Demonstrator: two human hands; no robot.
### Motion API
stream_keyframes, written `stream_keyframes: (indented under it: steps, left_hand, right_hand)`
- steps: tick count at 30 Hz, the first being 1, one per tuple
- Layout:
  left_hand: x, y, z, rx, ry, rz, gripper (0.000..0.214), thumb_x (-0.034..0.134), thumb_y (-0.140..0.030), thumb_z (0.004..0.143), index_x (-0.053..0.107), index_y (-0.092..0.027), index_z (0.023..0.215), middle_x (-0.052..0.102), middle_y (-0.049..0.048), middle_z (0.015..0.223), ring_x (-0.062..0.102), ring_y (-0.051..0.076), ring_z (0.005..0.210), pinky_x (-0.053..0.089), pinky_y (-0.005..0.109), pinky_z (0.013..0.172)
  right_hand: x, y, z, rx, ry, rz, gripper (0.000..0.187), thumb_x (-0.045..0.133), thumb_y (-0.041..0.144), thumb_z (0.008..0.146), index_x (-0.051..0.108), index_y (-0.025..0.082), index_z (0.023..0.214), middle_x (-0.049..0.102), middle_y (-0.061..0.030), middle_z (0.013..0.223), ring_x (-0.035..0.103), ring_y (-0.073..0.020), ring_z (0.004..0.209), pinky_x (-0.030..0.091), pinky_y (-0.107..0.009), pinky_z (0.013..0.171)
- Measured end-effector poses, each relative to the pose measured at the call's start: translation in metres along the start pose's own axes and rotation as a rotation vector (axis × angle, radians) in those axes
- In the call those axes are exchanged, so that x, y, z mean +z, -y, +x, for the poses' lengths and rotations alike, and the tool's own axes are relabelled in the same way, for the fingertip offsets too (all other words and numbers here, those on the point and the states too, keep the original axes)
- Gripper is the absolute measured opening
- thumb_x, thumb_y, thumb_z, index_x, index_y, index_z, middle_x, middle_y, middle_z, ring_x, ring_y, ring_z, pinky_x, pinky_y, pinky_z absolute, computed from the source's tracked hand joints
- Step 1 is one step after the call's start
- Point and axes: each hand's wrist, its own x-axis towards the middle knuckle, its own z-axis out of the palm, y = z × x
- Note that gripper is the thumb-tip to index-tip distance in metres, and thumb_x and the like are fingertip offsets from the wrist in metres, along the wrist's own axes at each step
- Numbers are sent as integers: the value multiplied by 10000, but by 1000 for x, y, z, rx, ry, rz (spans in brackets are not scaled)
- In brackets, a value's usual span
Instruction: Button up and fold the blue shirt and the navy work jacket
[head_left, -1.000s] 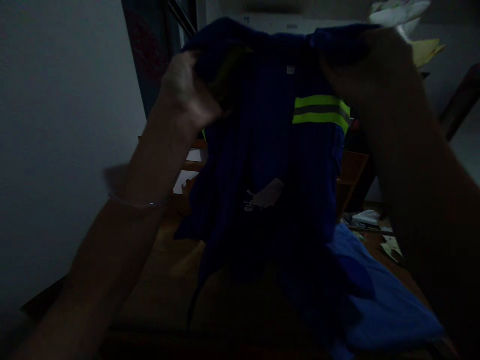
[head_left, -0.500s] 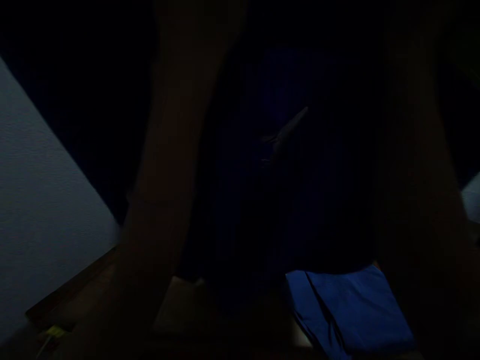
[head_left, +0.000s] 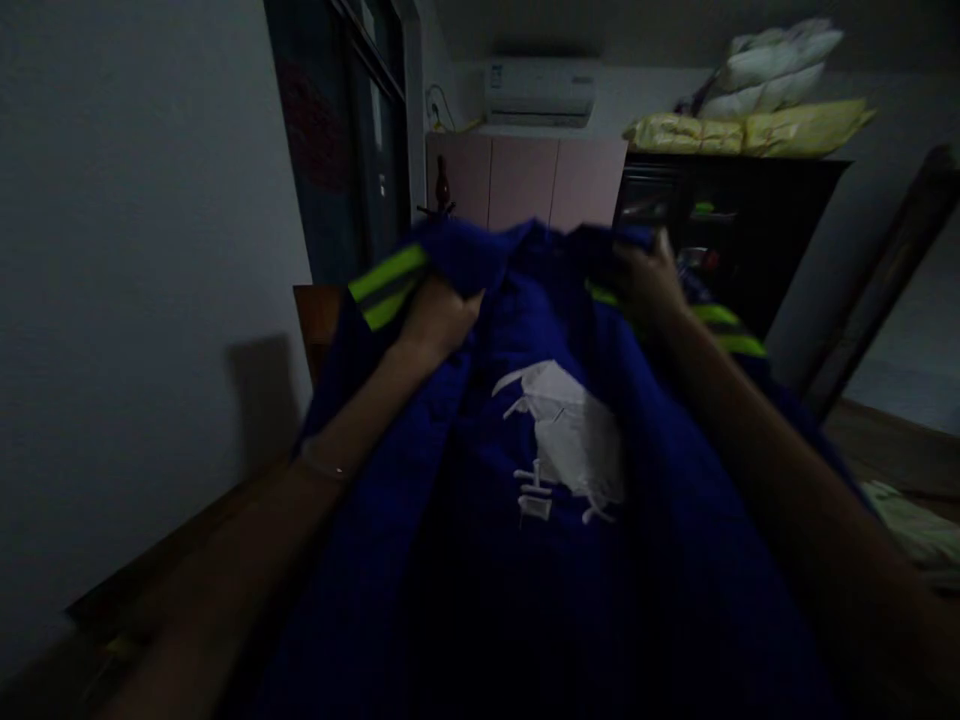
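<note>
A dark blue work jacket hangs spread open in front of me, its inner side facing me. White backing of stitched lettering shows at its middle, and yellow-green bands cross the sleeves. My left hand, with a thin bracelet at the wrist, is closed on the jacket's left front edge near the collar. On the opposite side, my right hand grips the cloth at the shoulder by the collar. The lower part of the jacket fades into darkness.
The room is dim. A pale wall stands close on the left, beside a dark window. Pink cabinets are at the back under an air conditioner. Yellow bundles lie on a dark cabinet.
Dark cloth filled most of the view, with a folded blue cloth below right. Now the jacket is raised and held out, and the room beyond is visible.
</note>
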Motion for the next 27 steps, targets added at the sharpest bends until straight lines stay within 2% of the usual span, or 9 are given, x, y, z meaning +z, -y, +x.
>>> stream_keyframes:
  steps: [1, 5, 8, 12, 16, 19, 22, 25, 27]
  left_hand:
    - [14, 3, -16, -65, 90, 5, 441, 381, -369, 938, 512, -110, 1271, 528, 61, 1364, 346, 149, 1357, 213, 287, 1149]
    - [83, 19, -115, -261, 443, -4, 455, 385, -429, 923, 587, -108, 1176, 645, 109, 1208, 506, 217, 1239, 363, 309, 1054]
    - [108, 33, -178, -355, 626, 20, 477, 523, -511, 827, 650, -109, 1050, 692, 137, 1062, 609, 280, 1082, 460, 338, 925]
    - [95, 57, -225, -429, 666, 104, 550, 590, -510, 774, 596, -131, 1173, 539, 172, 1293, 497, 310, 1212, 382, 392, 1008]
    - [69, 59, -263, -486, 704, 220, 581, 531, -591, 780, 581, -163, 1169, 555, 149, 1183, 539, 298, 1126, 435, 383, 929]
    - [62, 45, -287, -505, 801, 300, 508, 527, -476, 812, 528, -162, 1211, 571, 138, 1152, 601, 279, 1022, 484, 356, 808]
    - [62, 30, -296, -526, 844, 337, 392, 441, -276, 858, 508, -145, 1221, 604, 143, 1142, 635, 269, 975, 487, 358, 784]
    - [53, 20, -285, -553, 752, 264, 361, 330, -224, 894, 553, -131, 1162, 635, 145, 1094, 629, 264, 1002, 473, 360, 842]
    - [44, 11, -272, -613, 644, 128, 372, 317, -261, 901, 574, -145, 1144, 639, 133, 1108, 619, 256, 1025, 471, 346, 865]
  right_hand:
    - [7, -16, -14, 45, 38, 3, 311, 490, 307, 957, 517, 145, 1221, 570, -86, 1177, 590, -181, 1004, 515, -381, 829]
    - [18, -101, -101, 328, 256, -98, 278, 563, 308, 916, 563, 143, 1140, 607, -65, 1084, 623, -168, 890, 544, -349, 751]
    - [6, -151, -156, 436, 366, -196, 254, 596, 276, 889, 567, 136, 1099, 637, -47, 979, 638, -156, 817, 545, -330, 714]
    - [-22, -176, -199, 406, 381, -336, 402, 630, 239, 794, 488, 203, 1168, 665, -45, 943, 647, -215, 894, 509, -359, 790]
    - [-32, -166, -242, 335, 412, -455, 321, 508, 396, 853, 515, 214, 1117, 667, -65, 934, 648, -234, 852, 478, -355, 778]
    - [-12, -158, -273, 352, 454, -543, 342, 501, 506, 846, 582, 205, 988, 668, -73, 801, 648, -258, 776, 453, -354, 720]
    - [24, -161, -290, 399, 454, -620, 419, 595, 568, 763, 613, 177, 911, 673, -131, 842, 639, -314, 824, 426, -387, 737]
    - [54, -177, -290, 457, 434, -632, 380, 673, 449, 730, 634, 131, 936, 674, -170, 899, 622, -337, 900, 413, -397, 775]
    - [62, -191, -282, 500, 415, -597, 278, 656, 337, 763, 652, 108, 922, 676, -160, 896, 620, -306, 909, 421, -376, 781]
